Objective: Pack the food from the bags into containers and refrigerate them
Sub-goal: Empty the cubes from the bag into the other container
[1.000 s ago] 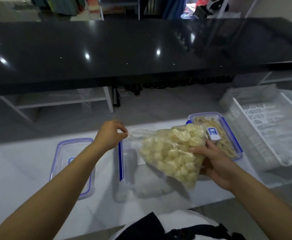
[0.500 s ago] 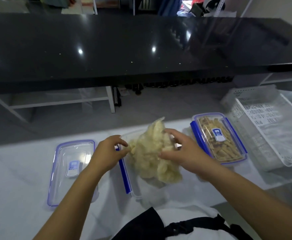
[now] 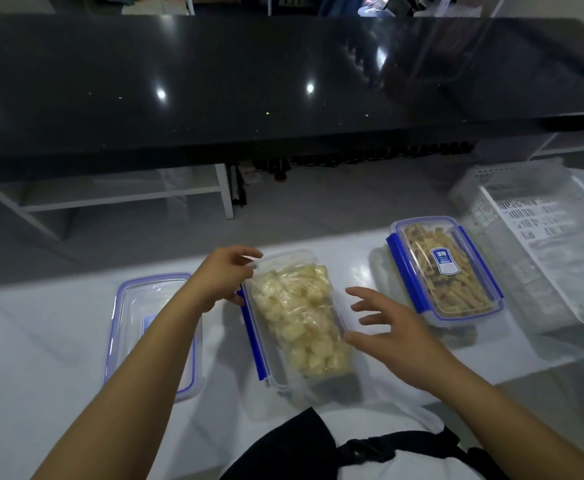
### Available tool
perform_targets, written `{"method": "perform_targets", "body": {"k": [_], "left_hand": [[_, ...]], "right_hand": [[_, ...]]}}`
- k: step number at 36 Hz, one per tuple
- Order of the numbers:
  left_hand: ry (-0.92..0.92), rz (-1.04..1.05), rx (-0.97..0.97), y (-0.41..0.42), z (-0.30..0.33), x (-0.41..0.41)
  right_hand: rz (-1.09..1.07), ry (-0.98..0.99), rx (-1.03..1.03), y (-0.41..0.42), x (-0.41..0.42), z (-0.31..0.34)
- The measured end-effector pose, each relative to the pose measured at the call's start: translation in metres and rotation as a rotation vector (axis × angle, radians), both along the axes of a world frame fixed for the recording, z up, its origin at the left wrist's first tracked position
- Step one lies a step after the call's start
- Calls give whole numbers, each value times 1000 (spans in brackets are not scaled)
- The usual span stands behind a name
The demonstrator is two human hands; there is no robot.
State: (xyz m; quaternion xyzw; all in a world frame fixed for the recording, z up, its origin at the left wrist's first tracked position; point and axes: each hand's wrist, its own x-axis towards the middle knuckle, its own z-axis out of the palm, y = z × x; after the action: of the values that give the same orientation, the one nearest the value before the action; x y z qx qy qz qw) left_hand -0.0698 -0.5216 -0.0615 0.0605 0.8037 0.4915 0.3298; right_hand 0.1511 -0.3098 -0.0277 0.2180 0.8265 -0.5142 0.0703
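Bag of pale food chunks sitting inside open clear container, counter centre. Left hand at container's 10 o'clock corner, fingers curled onto rim. Right hand at 3 o'clock, fingers spread, holding nothing. Loose lid at 9 o'clock; sealed container at 2 o'clock.

Two containers, one loose lid, one basket, two hands.
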Motion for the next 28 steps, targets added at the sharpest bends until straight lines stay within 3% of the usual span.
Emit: {"method": "perform_targets", "body": {"k": [5,10,16,28], "left_hand": [[-118,133,95,-2,-3,6],[-266,427,275,0,-11,28],[-345,590,383,-1,-18,83],[-342,423,291,-27,-2,152]], "right_hand": [[-48,-58,-145,13,17,-3],[-253,-11,-332,23,15,0],[-249,-47,-472,26,5,-6],[-198,-46,-471,41,-12,-15]]}}
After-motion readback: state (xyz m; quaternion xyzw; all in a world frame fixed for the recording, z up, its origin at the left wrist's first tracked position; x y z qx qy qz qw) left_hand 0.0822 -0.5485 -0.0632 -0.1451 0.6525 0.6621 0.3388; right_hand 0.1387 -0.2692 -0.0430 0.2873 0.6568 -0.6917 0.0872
